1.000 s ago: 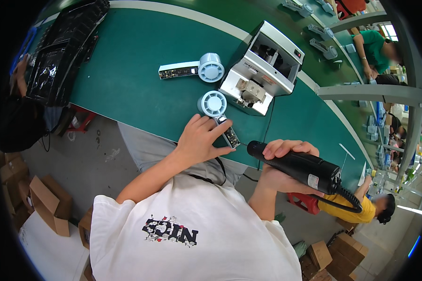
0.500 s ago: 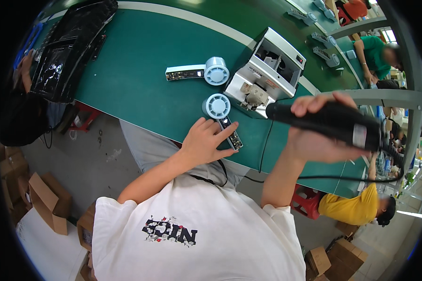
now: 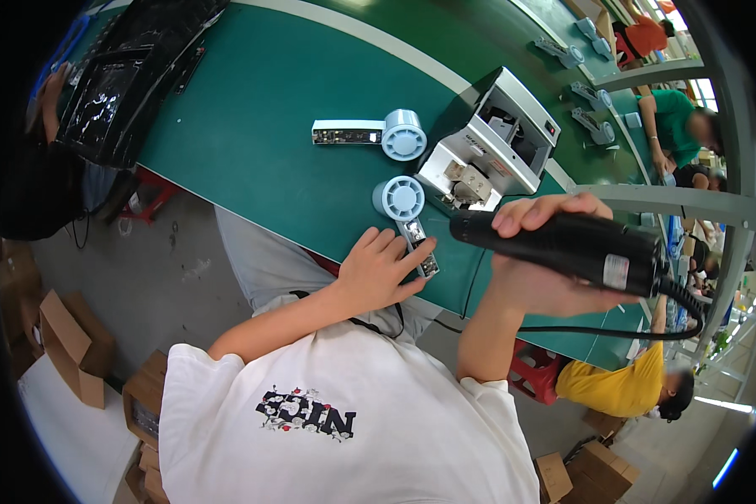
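Observation:
My left hand point(image 3: 376, 270) lies on the table at the handle of a light blue handheld fan point(image 3: 402, 198). Its thumb and forefinger hold that handle, whose open side shows a circuit board. In my right hand point(image 3: 529, 281) is a black electric screwdriver point(image 3: 592, 250), gripped around the body and held above the table. The tool's tip points left, toward the fan, without touching it. A second light blue fan point(image 3: 404, 136) with an open handle lies farther back. Beside both fans stands a silver and black screw feeder point(image 3: 500, 139) with an open top.
The screwdriver's black cable point(image 3: 685, 315) curls down at the right. A glossy black plastic-covered bin point(image 3: 113, 92) occupies the left end of the green table point(image 3: 252, 109). Across a grey metal frame point(image 3: 672, 200), several fans lie near co-workers. Cardboard boxes point(image 3: 76, 349) sit at lower left.
My right hand has brought the screwdriver left and slightly down, closer to the near fan. My left hand keeps its hold on the fan. The whole view has shifted a little.

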Available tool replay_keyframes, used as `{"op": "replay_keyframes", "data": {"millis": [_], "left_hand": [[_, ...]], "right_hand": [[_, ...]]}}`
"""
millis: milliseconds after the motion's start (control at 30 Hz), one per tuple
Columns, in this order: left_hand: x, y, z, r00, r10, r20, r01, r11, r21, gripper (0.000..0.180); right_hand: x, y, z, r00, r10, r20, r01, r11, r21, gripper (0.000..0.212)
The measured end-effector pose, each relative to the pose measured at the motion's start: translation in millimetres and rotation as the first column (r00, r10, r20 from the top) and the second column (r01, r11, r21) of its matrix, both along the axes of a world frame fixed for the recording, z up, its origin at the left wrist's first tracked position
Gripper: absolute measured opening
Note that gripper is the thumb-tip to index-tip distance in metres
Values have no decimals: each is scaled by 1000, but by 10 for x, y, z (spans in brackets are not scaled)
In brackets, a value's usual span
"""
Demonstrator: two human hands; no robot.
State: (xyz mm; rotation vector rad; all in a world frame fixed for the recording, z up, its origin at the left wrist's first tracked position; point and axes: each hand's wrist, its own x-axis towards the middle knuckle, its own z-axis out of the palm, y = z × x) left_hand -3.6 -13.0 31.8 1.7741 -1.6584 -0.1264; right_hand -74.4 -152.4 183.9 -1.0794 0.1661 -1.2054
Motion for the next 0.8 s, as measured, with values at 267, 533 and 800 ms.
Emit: {"op": "replay_keyframes", "data": {"millis": [267, 533, 800], "left_hand": [[0, 15, -94, 1000, -14, -24, 13, 999, -49, 61], [4, 16, -80, 1000, -11, -15, 10, 1000, -29, 61], [21, 8, -108, 1000, -15, -9, 14, 1000, -14, 62]], "right_hand": [[140, 193, -246, 995, 102, -11, -102, 994, -38, 100], [189, 265, -286, 998, -1, -69, 4, 999, 47, 107], [187, 278, -443, 998, 56, -38, -57, 998, -34, 105]]}}
